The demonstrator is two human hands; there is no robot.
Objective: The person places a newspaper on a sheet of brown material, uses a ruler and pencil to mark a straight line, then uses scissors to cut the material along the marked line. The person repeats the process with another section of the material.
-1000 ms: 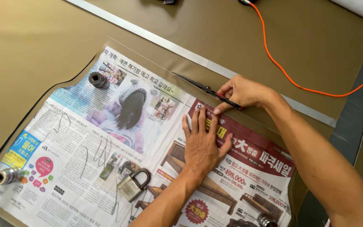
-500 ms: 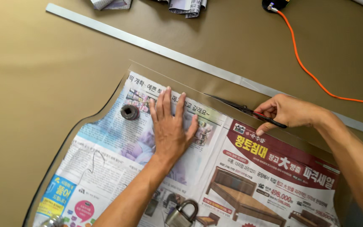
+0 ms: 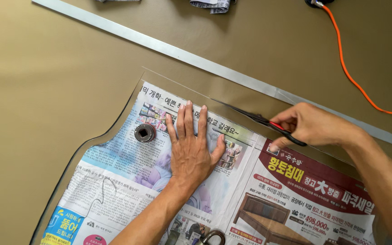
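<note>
Scissors [image 3: 259, 120] sit pinched in the right hand [image 3: 311, 124], blades along the newspaper's [image 3: 296, 181] top edge on tan sheet material [image 3: 46, 90]. Left hand [image 3: 193, 147] lies flat — fingers spread, gripping nothing — beside a round metal weight [image 3: 144, 132].

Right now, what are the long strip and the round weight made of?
The long strip looks like metal: flat, straight, dull silver sheen. The round weight on the newspaper also looks like metal, dark grey and ridged, though hard plastic is possible.
</note>
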